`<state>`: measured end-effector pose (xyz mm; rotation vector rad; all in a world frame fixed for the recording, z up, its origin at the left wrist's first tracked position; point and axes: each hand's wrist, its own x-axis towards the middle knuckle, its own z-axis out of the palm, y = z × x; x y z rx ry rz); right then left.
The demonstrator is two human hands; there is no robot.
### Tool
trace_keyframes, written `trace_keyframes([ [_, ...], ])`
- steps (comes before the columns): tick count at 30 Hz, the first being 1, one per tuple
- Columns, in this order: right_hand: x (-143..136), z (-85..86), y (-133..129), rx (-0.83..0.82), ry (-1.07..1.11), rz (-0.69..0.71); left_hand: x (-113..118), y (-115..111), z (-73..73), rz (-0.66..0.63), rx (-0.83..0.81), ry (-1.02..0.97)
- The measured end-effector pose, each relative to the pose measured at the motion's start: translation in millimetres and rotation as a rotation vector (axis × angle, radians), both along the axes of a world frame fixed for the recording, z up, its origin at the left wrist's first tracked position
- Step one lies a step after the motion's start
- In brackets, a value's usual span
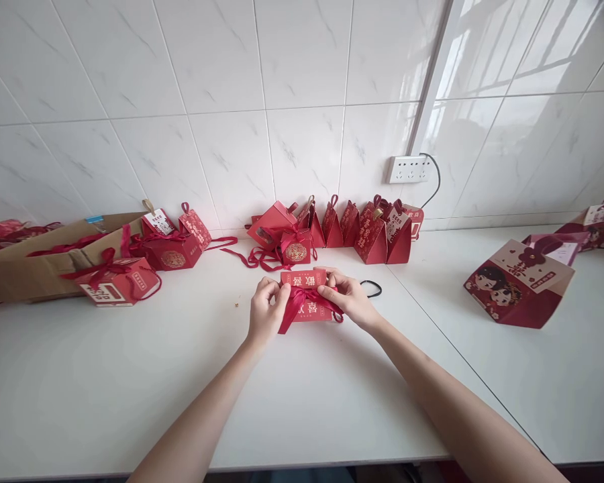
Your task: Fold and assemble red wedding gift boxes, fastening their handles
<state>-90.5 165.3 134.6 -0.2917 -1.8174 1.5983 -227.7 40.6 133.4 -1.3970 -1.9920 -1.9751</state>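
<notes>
A small red box (309, 310) with gold characters lies on the white table in front of me, a dark red ribbon bow (298, 300) across its middle. My left hand (268, 307) grips the left side of the box, thumb near the bow and fingers curled. On the other side my right hand (349, 295) holds the box's right edge, its thumb resting by the knot. Part of the box and ribbon is covered by the fingers. Ribbon tails hang over the near left and right sides.
Several red boxes (370, 235) stand along the tiled wall. An open cardboard carton (35, 275) and a ribboned box (125, 285) are at the left. A larger gift box (518, 282) stands right. A black loop (371, 288) lies behind my right hand; a power strip (409, 170) is on the wall.
</notes>
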Motion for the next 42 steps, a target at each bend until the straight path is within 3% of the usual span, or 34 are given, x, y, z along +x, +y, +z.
trace_keyframes([
  [16,1,2.5,2,-0.045,-0.022,0.032,-1,2,-3.7,0.048,0.069,0.103],
  [37,-5,2.3,0,-0.48,0.106,0.082,6,6,-9.9,0.057,0.123,0.146],
  [42,-3,0.0,3,-0.357,0.095,0.083,2,5,-9.0,0.067,0.111,0.085],
])
